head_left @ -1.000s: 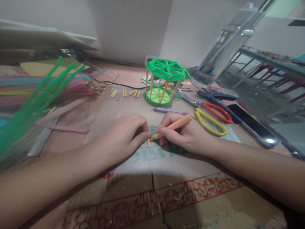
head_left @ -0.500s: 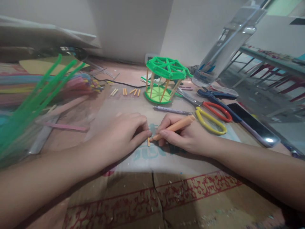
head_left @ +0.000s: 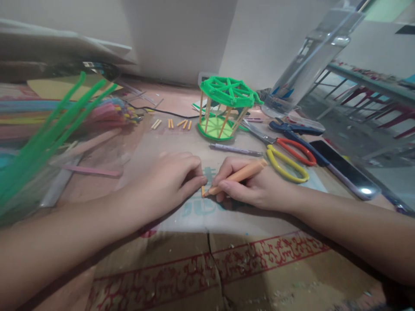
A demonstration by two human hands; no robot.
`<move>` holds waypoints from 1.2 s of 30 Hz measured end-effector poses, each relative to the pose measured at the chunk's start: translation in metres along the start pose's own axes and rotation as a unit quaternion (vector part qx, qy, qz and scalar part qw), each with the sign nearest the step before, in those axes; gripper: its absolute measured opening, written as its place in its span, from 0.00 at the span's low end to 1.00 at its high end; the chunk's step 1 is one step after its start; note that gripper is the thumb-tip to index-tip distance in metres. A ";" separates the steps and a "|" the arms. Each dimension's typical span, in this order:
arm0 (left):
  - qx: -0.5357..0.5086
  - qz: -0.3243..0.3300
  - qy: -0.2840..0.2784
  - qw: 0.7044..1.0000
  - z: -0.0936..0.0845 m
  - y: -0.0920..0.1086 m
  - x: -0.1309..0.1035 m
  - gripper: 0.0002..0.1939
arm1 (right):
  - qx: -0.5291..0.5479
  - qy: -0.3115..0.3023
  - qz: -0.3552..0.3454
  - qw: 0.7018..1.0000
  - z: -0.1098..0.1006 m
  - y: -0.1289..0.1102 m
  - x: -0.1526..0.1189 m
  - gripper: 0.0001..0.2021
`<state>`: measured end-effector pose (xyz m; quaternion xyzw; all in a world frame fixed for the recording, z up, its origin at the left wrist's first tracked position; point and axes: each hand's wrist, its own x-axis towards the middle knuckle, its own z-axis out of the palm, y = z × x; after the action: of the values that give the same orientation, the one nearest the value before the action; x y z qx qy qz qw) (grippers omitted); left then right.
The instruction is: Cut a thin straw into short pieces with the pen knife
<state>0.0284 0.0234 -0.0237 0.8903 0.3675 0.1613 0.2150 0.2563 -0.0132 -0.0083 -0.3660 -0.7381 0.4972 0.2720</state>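
Observation:
My left hand [head_left: 177,179] rests on the whitish sheet [head_left: 181,224], its thumb and fingertips closed on the upper end of a small orange stick [head_left: 203,191]. My right hand [head_left: 241,183] holds an orange marker [head_left: 248,171], whose tip touches the stick near its lower end. Behind the hands stands a green round frame [head_left: 228,93] with thin wooden posts between its top and base. Several short sticks [head_left: 170,124] lie to the left of it. A grey-purple pen [head_left: 235,150] lies between the frame and my right hand.
Scissors [head_left: 288,164] with red and yellow handles, blue-handled pliers [head_left: 295,127], a phone [head_left: 343,168] and a clear bottle [head_left: 308,65] are on the right. Green strips [head_left: 55,129] and a bundle of coloured stems [head_left: 97,114] occupy the left. Patterned cardboard [head_left: 259,259] lies in front.
The marker tip has moved slightly down along the small stick, toward its lower end. My left hand keeps its hold.

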 end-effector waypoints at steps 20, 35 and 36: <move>0.000 -0.026 -0.018 1.000 -0.003 -0.001 -0.001 0.13 | -0.007 0.005 0.004 1.000 0.000 0.001 0.000 0.12; -0.007 -0.023 -0.016 1.000 -0.002 -0.002 -0.001 0.13 | -0.002 0.019 -0.005 1.000 0.000 0.000 0.000 0.11; -0.008 -0.025 -0.016 1.000 -0.002 -0.002 -0.002 0.13 | -0.007 0.029 0.000 1.000 0.000 0.000 0.000 0.11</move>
<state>0.0252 0.0241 -0.0232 0.8819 0.3845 0.1440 0.2316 0.2562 -0.0131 -0.0088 -0.3822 -0.7330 0.4816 0.2908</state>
